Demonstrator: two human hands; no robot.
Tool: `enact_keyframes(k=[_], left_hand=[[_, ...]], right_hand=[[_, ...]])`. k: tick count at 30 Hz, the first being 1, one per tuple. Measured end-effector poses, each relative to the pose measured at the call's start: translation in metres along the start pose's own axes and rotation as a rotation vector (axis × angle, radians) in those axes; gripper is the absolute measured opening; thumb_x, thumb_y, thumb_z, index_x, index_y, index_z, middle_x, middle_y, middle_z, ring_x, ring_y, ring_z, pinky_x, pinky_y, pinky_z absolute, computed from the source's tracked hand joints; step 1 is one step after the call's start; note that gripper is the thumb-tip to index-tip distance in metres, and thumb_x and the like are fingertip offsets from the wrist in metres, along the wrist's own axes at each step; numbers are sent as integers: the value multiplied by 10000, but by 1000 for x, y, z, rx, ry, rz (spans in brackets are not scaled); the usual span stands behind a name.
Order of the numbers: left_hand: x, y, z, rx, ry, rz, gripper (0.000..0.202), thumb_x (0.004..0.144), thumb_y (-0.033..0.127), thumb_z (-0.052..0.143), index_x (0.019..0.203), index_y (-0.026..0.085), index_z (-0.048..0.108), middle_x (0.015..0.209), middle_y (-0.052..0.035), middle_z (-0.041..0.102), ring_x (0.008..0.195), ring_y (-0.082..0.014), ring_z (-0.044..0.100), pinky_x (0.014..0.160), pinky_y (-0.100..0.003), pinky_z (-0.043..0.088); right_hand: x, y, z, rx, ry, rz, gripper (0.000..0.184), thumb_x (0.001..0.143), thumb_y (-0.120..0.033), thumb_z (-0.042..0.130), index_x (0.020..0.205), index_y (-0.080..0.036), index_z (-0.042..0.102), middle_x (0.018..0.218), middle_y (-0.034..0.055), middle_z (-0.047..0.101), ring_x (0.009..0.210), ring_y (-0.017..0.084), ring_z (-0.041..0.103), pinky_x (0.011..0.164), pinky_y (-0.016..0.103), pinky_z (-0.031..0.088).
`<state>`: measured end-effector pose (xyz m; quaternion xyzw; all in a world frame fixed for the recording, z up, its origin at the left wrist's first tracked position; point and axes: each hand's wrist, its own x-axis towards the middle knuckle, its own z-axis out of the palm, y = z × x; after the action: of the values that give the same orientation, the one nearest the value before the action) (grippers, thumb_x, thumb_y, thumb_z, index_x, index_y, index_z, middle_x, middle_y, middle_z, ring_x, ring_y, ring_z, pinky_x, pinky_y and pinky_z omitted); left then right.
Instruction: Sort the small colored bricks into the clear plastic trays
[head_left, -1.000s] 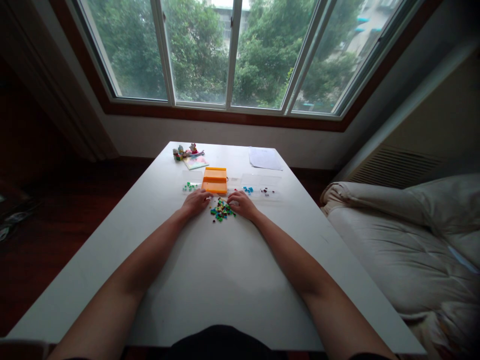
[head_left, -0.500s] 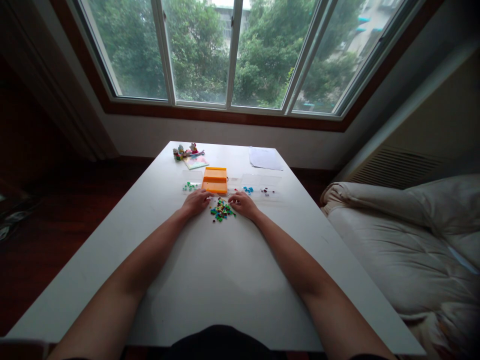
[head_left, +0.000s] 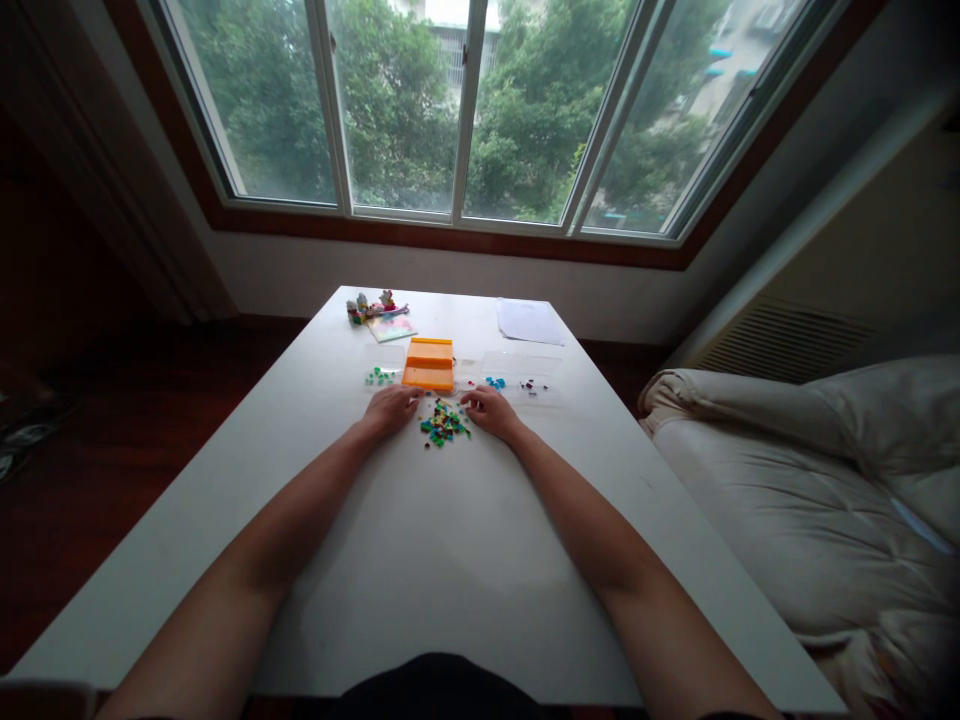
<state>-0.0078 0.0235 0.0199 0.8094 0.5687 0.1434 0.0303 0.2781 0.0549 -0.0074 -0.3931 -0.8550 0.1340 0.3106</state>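
Observation:
A pile of small building bricks (head_left: 444, 424), mostly green with blue, yellow and dark ones, lies on the white table between my two hands. At its left, my left hand (head_left: 390, 410) rests on the table with fingers stretched toward the pile, a tiny blue brick just off their tips. My right hand (head_left: 489, 410) is at the pile's right edge, thumb and fingertips drawn together; anything between them is too small to make out. Beyond the hands stands an open orange case (head_left: 430, 374). Green bricks (head_left: 379, 376) lie in a clear tray (head_left: 385, 354) to its left.
Right of the case, blue bricks (head_left: 495, 383) and dark red bricks (head_left: 529, 385) sit by another clear tray (head_left: 525, 362). Small figures (head_left: 367, 306), a pastel booklet (head_left: 392, 328) and paper sheets (head_left: 530, 321) lie at the table's far end. A padded sofa (head_left: 750, 480) stands right.
My left fingers have drawn back slightly from the case. My right fingertips have shifted slightly right. The pile looks nearly the same, and the view has tilted a little.

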Motion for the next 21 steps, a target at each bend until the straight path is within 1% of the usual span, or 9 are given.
enact_keyframes(k=[8, 11, 15, 18, 21], left_hand=[[0, 5, -5, 27, 54, 14, 276, 954, 331, 502, 1092, 268, 732, 1092, -78, 652, 1063, -233, 571, 910, -332, 472], [0, 4, -3, 19, 79, 42, 263, 950, 324, 514, 1074, 264, 739, 1075, -82, 644, 1059, -241, 567, 894, -342, 474], [2, 3, -1, 20, 81, 70, 266, 955, 321, 508, 1073, 264, 739, 1065, -80, 646, 1051, -242, 571, 877, -343, 475], [1, 3, -2, 15, 84, 83, 266, 956, 315, 507, 1070, 264, 741, 1052, -78, 647, 1035, -236, 575, 889, -343, 475], [0, 5, -3, 0, 94, 106, 269, 960, 315, 498, 1061, 258, 741, 1041, -77, 645, 1010, -229, 579, 895, -343, 478]], right_hand=[[1, -4, -3, -7, -72, -59, 137, 822, -185, 708, 944, -228, 752, 839, 27, 606, 818, 166, 536, 774, 274, 424], [1, -6, -2, -30, -72, -57, 108, 846, -196, 692, 933, -227, 749, 853, 33, 613, 827, 169, 539, 785, 278, 428], [2, -10, -1, -75, -67, -80, 111, 874, -161, 641, 899, -216, 734, 880, 49, 629, 865, 179, 546, 808, 284, 433], [1, -12, -1, -98, -25, -74, 120, 889, -161, 604, 875, -213, 712, 886, 52, 642, 883, 185, 556, 820, 286, 435], [0, -11, -5, -72, 80, 4, 131, 908, -186, 558, 896, -209, 687, 848, 38, 657, 802, 171, 564, 778, 278, 436]])
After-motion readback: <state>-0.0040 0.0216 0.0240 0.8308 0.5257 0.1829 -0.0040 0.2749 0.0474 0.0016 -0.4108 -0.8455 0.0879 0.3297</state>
